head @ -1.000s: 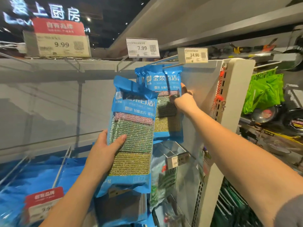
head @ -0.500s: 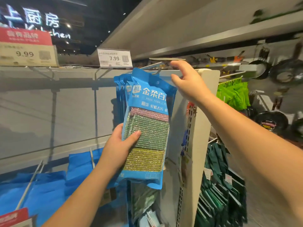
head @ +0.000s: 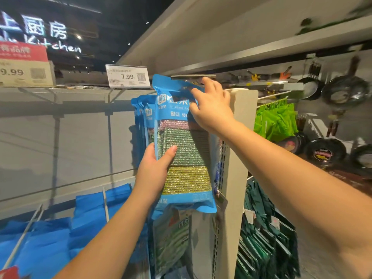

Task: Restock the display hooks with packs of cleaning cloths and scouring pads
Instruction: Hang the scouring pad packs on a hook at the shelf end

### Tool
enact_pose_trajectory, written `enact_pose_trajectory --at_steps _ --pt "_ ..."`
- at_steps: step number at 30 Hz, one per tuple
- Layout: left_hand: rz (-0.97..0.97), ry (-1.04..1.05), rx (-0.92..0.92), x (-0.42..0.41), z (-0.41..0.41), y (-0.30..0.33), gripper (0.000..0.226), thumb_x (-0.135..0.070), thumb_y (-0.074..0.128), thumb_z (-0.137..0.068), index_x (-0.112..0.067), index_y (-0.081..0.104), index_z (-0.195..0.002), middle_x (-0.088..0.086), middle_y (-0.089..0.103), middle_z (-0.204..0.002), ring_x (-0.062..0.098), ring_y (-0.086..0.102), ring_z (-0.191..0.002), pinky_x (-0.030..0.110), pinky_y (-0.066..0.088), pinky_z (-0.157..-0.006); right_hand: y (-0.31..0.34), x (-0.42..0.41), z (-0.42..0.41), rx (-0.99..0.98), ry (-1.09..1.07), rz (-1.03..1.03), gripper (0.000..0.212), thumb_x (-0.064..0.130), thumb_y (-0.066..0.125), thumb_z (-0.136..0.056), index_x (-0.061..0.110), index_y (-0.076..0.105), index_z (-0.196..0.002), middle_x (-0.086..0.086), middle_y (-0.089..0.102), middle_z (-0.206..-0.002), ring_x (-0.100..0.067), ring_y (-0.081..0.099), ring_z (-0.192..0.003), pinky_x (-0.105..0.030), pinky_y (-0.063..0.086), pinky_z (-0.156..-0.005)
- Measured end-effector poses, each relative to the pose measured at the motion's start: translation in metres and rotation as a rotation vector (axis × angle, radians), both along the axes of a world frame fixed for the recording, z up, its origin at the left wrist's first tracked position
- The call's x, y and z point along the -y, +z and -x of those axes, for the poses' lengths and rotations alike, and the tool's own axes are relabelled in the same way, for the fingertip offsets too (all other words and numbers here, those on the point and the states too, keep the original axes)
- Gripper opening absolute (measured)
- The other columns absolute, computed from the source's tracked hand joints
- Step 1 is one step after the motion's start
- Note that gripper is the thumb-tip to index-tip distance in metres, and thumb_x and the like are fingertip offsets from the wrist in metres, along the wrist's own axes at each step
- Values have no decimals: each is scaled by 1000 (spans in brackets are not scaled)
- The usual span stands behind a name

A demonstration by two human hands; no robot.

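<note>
A blue pack of scouring pads (head: 185, 158), with pink, green and gold pads showing through its window, is held upright in front of the display. My left hand (head: 156, 170) grips its left edge at mid height. My right hand (head: 211, 106) pinches the pack's top flap just under the flipped-up price tag (head: 193, 76) at the hook's tip. Several identical blue packs (head: 144, 117) hang on the hook behind it. The hook itself is mostly hidden by the pack and my fingers.
A beige upright post (head: 235, 158) stands just right of the pack. Price tags 7.99 (head: 127, 75) and 9.99 (head: 24, 67) sit on empty hooks to the left. Blue cloth packs (head: 60, 228) hang lower left; green bags (head: 275, 119) and pans (head: 346, 89) hang right.
My left hand has raised the pack toward the hook's tip. My right hand has come down from the price tag onto the pack's top flap.
</note>
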State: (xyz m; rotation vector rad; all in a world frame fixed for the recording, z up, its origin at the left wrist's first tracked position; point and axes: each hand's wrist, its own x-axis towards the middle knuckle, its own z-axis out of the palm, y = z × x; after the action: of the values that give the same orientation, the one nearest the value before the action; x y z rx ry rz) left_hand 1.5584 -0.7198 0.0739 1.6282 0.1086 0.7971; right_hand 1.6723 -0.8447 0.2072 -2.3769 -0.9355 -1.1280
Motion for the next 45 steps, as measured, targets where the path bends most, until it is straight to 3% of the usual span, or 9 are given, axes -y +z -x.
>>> enact_pose_trajectory --at_steps 13,19,24,26,29,32,37,42,45 --pt "18 -5 13 -5 -11 -11 32 -65 66 -75 -53 61 -104 -12 74 -109 18 72 -103 54 55 -94 -14 -15 -6 13 -36 -99 33 36 40 -98 17 57 -118 -6 25 -155 -28 19 -143 -49 17 -112" --pt "35 32 -7 -15 -28 -6 39 -66 65 -76 -46 60 -108 -13 73 -110 17 70 -104 54 55 -94 -13 -16 -6 -16 -39 -113 40 39 44 -98 17 53 -130 -6 20 -160 -27 16 -147 -48 17 -115" --pt "85 114 -34 -33 -47 -8 43 -58 66 -84 -33 60 -118 -8 71 -116 18 67 -108 53 53 -98 -37 -15 -8 -176 132 -209 54 32 51 -96 11 42 -145 -11 36 -150 -31 38 -135 -46 33 -110" --pt "78 146 -52 -44 -56 -8 58 -64 65 -78 -30 59 -124 -5 70 -120 20 67 -110 54 53 -98 -62 -21 -10 -269 197 -191 55 31 52 -97 11 42 -147 -9 41 -145 -29 42 -133 -42 35 -110" --pt "41 167 -78 -55 -66 -10 54 -65 63 -75 -32 58 -118 -5 71 -112 21 69 -102 54 55 -94 -109 -37 -18 -470 193 -136 63 41 53 -97 18 33 -152 -8 30 -154 -30 36 -139 -43 35 -113" --pt "-11 184 -102 -63 -75 -16 39 -52 62 -91 -31 53 -122 -2 68 -117 23 67 -105 54 54 -95 -143 -55 -30 -685 193 -193 78 54 54 -94 22 18 -156 -7 12 -162 -32 29 -144 -49 34 -114" --pt "-144 292 -262 -68 -84 -26 71 -55 54 -98 -19 32 -154 8 36 -154 32 49 -132 45 44 -106 -160 -74 -45 -744 216 -300 77 52 63 -90 17 28 -149 -9 20 -152 -34 39 -136 -47 41 -108" --pt "-93 238 -381 -84 -83 -29 84 -64 62 -88 -16 32 -149 12 48 -149 33 53 -128 50 47 -105 -161 -72 -46 -725 156 -223 78 46 61 -93 18 22 -153 -9 21 -152 -33 36 -137 -43 38 -108" --pt "-118 203 -443 -94 -67 -34 90 -66 65 -82 -13 33 -148 16 50 -145 34 58 -122 50 53 -99 -162 -58 -27 -748 126 -206 73 44 59 -95 24 22 -154 -7 27 -150 -26 46 -127 -38 41 -100"
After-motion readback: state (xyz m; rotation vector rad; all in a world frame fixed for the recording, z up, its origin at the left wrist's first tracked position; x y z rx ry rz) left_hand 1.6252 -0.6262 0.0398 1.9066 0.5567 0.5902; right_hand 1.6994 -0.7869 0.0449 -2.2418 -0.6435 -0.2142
